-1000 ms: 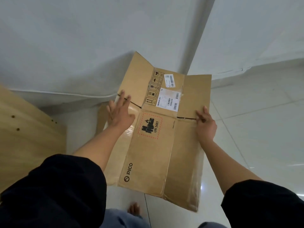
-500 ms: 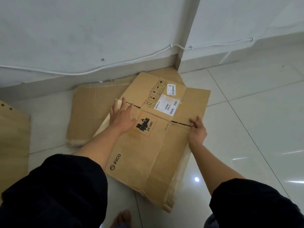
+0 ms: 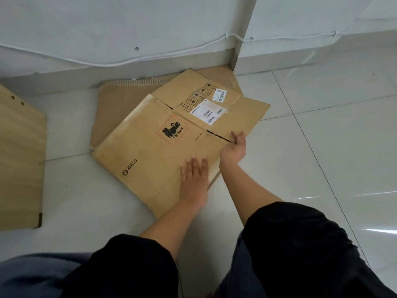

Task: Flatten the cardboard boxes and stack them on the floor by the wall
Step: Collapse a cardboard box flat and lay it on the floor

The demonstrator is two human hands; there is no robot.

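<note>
A flattened brown PICO cardboard box (image 3: pixel 150 151), with shipping labels and a UN 3481 mark, lies on the tiled floor close to the wall. It rests partly on another flattened piece of cardboard (image 3: pixel 116 108) that reaches the skirting. My left hand (image 3: pixel 193 179) lies palm down, fingers spread, on the box's near right part. My right hand (image 3: pixel 235 147) pinches the box's right edge where a flap begins.
A light wooden board (image 3: pixel 21 160) lies on the floor at the left. The white wall (image 3: pixel 129 29) forms a corner at the upper right, with a white cable (image 3: pixel 120 62) along it. Glossy floor tiles (image 3: pixel 322 158) stretch to the right.
The box has come down from tilted in my hands to flat on the floor over the other cardboard. My left hand slid from the box's left edge to its near right part.
</note>
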